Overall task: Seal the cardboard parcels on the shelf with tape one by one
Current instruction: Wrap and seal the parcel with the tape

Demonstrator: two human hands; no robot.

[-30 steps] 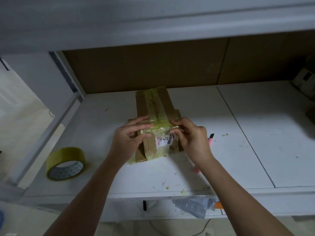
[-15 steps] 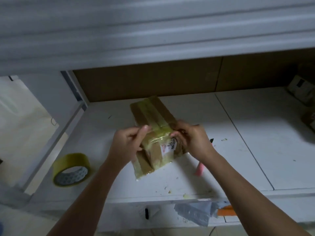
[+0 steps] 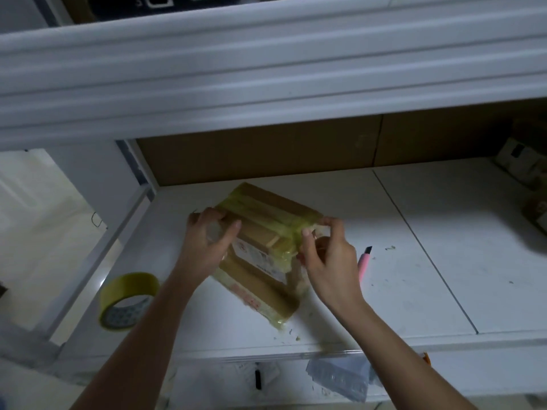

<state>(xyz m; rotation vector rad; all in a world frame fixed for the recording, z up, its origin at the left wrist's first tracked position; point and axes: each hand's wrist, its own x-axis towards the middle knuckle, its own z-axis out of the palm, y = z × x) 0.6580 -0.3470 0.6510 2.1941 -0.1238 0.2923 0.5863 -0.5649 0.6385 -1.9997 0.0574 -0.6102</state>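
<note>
A brown cardboard parcel [image 3: 260, 250] wrapped in strips of yellowish tape lies slanted on the white shelf [image 3: 414, 291], with a white label on its near face. My left hand [image 3: 210, 241] grips the parcel's left side, fingers curled over the top edge. At the parcel's right corner my right hand [image 3: 325, 255] pinches the taped edge between thumb and fingers. A roll of yellow tape [image 3: 127, 300] stands on the shelf to the left, apart from both hands.
A pink utility knife [image 3: 364, 260] lies on the shelf just right of my right hand. More boxes [image 3: 527, 170] sit at the far right. The shelf above hangs low over the work area. Plastic wrapping [image 3: 340, 377] lies on the level below.
The parcel has been turned from lengthwise to slanted across the shelf. My left hand shifted to its left side and my right hand to its right corner. The camera view tilted upward.
</note>
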